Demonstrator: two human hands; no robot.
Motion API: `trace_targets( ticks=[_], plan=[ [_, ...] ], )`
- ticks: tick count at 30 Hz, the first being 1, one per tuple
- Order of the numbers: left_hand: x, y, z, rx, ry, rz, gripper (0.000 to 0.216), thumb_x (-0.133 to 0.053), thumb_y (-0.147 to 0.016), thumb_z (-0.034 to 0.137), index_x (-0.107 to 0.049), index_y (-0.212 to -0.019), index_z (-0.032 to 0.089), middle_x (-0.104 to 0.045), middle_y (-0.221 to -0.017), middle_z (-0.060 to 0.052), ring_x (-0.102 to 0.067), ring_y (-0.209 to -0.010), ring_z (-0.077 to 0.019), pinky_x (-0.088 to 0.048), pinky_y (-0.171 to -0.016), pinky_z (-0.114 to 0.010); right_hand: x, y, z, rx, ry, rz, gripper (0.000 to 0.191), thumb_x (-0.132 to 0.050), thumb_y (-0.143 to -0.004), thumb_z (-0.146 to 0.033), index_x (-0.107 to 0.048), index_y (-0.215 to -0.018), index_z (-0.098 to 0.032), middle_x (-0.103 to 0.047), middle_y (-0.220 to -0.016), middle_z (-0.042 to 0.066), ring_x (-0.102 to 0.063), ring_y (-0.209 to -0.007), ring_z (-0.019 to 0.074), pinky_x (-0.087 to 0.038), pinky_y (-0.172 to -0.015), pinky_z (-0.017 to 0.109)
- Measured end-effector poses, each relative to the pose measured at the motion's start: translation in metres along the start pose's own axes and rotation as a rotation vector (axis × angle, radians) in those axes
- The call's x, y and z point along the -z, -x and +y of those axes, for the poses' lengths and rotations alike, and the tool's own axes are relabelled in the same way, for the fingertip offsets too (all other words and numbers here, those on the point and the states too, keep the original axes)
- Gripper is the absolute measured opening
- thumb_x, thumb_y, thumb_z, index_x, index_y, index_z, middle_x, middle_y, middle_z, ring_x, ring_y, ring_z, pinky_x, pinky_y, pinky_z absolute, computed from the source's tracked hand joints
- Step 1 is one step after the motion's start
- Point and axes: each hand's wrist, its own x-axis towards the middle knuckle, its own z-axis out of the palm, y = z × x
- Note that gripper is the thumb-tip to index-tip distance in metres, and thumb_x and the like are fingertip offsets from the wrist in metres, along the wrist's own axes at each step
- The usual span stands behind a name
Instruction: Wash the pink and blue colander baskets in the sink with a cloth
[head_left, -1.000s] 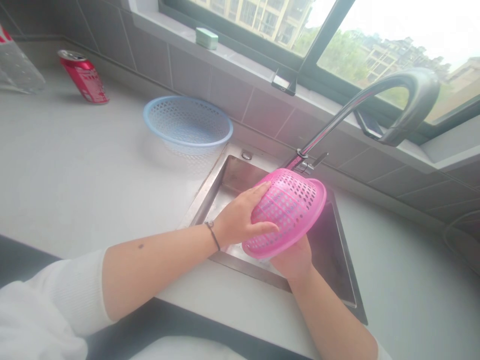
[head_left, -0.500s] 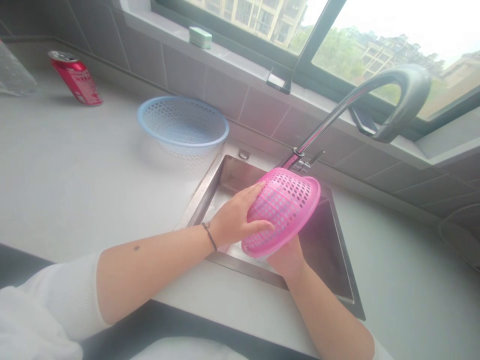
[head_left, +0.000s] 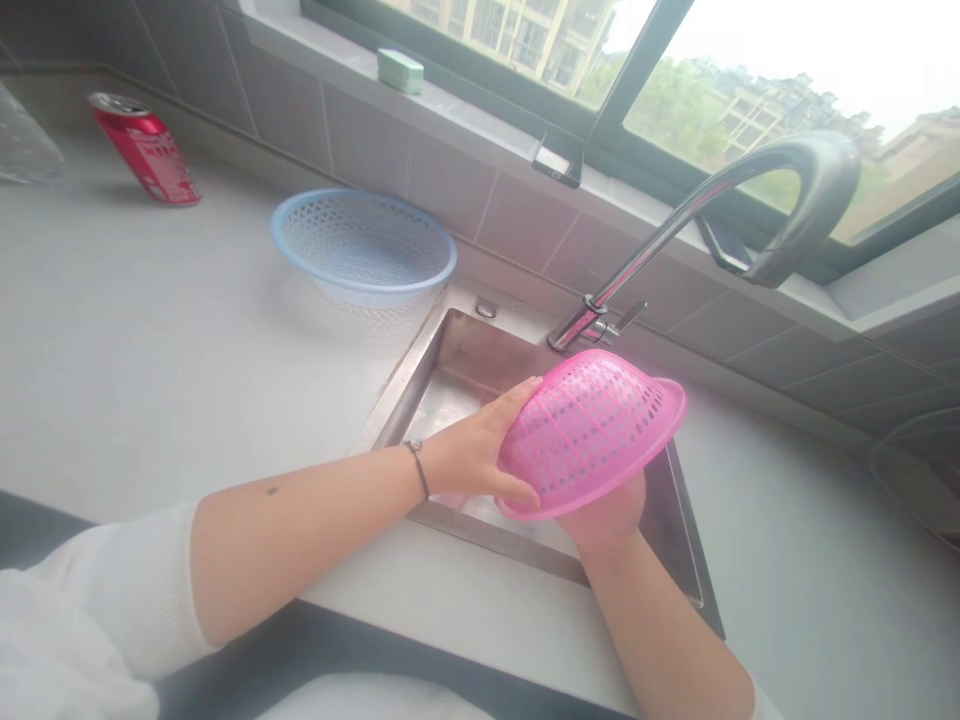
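Currently the pink basket (head_left: 589,435) is held tilted over the sink (head_left: 480,352), just right of the middle of the frame, its perforated outside turned up and its open side facing down toward the lower right. The left hand (head_left: 486,442) has it gripped from the left, fingers laid along the outer wall and thumb close to the rim. The right hand (head_left: 611,515) reaches in under the lower rim; its fingers are lost behind the plastic, so I can't tell whether that grip is closed on the wall or only propping it.

Judging by its thin, translucent wall, the basket should be light and a little springy, hard to break, and slick if wet. The flared rim looks like the stiffest part and the best place to take hold; a hard squeeze on the holed wall would probably make it give.

Just above the basket stands the tap (head_left: 814,220), arching into the upper right. A blue basket (head_left: 360,240) sits upright on the surface (head_left: 150,330) beside the sink's upper-left corner, apart from both hands. In the upper left, a red can (head_left: 150,155) stands near a clear bag (head_left: 26,140), and a pale green block (head_left: 400,72) rests on the window sill (head_left: 480,120).
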Motion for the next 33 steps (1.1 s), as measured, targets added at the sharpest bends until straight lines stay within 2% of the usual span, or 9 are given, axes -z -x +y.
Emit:
trace_targets(
  ticks=[3,6,11,14,18,23,26,29,33],
  plan=[
    [-0.006,0.001,0.003,0.004,0.071,0.08,0.131,-0.093,-0.063,0.038,-0.011,-0.164,0.028,-0.03,-0.167,-0.017,-0.033,-0.152,-0.0403,-0.029,-0.124,-0.061,-0.01,0.004,0.007,0.023,0.009,0.059,0.06,-0.041,-0.095,-0.074,-0.063,-0.135,-0.036,-0.064,-0.142,0.003,-0.044,-0.147,0.0312,-0.031,-0.123,0.064],
    [-0.008,0.001,0.005,0.054,0.151,0.127,0.131,-0.093,-0.063,0.035,-0.01,-0.164,0.029,-0.032,-0.166,-0.016,-0.034,-0.152,-0.0397,-0.031,-0.124,-0.06,-0.011,0.004,0.016,0.034,0.044,0.101,0.064,-0.048,-0.091,-0.077,-0.061,-0.137,-0.036,-0.06,-0.148,0.003,-0.045,-0.147,0.0314,-0.032,-0.123,0.061],
    [-0.006,0.001,0.01,0.16,0.19,0.165,0.13,-0.094,-0.061,0.035,-0.013,-0.163,0.026,-0.038,-0.163,-0.017,-0.037,-0.15,-0.0407,-0.034,-0.122,-0.061,-0.006,-0.001,0.026,0.021,0.121,0.021,0.071,-0.061,-0.081,-0.081,-0.063,-0.135,-0.035,-0.056,-0.152,0.002,-0.045,-0.147,0.0317,-0.035,-0.124,0.056],
    [-0.005,0.0,0.011,0.15,0.117,0.15,0.128,-0.092,-0.063,0.033,-0.012,-0.163,0.026,-0.036,-0.164,-0.018,-0.038,-0.15,-0.0405,-0.034,-0.122,-0.061,-0.006,-0.003,0.023,0.0,0.116,0.008,0.063,-0.057,-0.087,-0.076,-0.064,-0.134,-0.035,-0.058,-0.15,0.002,-0.047,-0.145,0.0306,-0.035,-0.125,0.056],
    [-0.005,0.0,0.006,0.047,-0.072,0.085,0.132,-0.092,-0.063,0.033,-0.008,-0.164,0.023,-0.027,-0.167,-0.022,-0.03,-0.153,-0.0415,-0.028,-0.125,-0.063,-0.007,-0.004,0.006,0.029,0.089,-0.003,0.048,-0.051,-0.096,-0.063,-0.065,-0.133,-0.035,-0.063,-0.145,0.002,-0.045,-0.147,0.0285,-0.029,-0.126,0.058],
    [-0.006,0.001,-0.003,-0.065,-0.189,0.056,0.132,-0.092,-0.064,0.038,-0.008,-0.164,0.024,-0.025,-0.168,-0.022,-0.025,-0.155,-0.043,-0.025,-0.125,-0.064,-0.005,-0.003,-0.003,0.026,0.076,0.002,0.052,-0.047,-0.096,-0.067,-0.064,-0.134,-0.036,-0.061,-0.147,0.002,-0.042,-0.15,0.0298,-0.03,-0.125,0.061],
    [-0.006,0.003,-0.002,-0.052,-0.167,0.095,0.132,-0.091,-0.065,0.04,-0.006,-0.165,0.025,-0.027,-0.168,-0.022,-0.031,-0.153,-0.0431,-0.028,-0.123,-0.065,-0.006,-0.002,0.006,0.041,0.132,0.007,0.05,-0.062,-0.091,-0.061,-0.062,-0.135,-0.037,-0.059,-0.148,0.001,-0.044,-0.148,0.0291,-0.033,-0.124,0.059],
    [-0.005,0.004,0.002,0.001,-0.17,0.129,0.131,-0.09,-0.066,0.043,-0.006,-0.165,0.024,-0.027,-0.168,-0.022,-0.029,-0.153,-0.0451,-0.023,-0.123,-0.07,-0.006,-0.003,0.016,0.085,0.212,-0.028,0.057,-0.076,-0.085,-0.05,-0.061,-0.138,-0.036,-0.058,-0.15,0.002,-0.048,-0.145,0.0307,-0.039,-0.122,0.058],
    [-0.004,0.002,0.005,0.081,-0.222,0.113,0.133,-0.09,-0.065,0.047,-0.005,-0.164,0.022,-0.026,-0.167,-0.024,-0.026,-0.154,-0.0468,-0.019,-0.122,-0.074,0.0,-0.006,0.019,0.034,0.247,-0.061,0.053,-0.076,-0.085,-0.048,-0.064,-0.136,-0.035,-0.06,-0.149,0.002,-0.053,-0.14,0.0313,-0.04,-0.121,0.057]
  ],
)
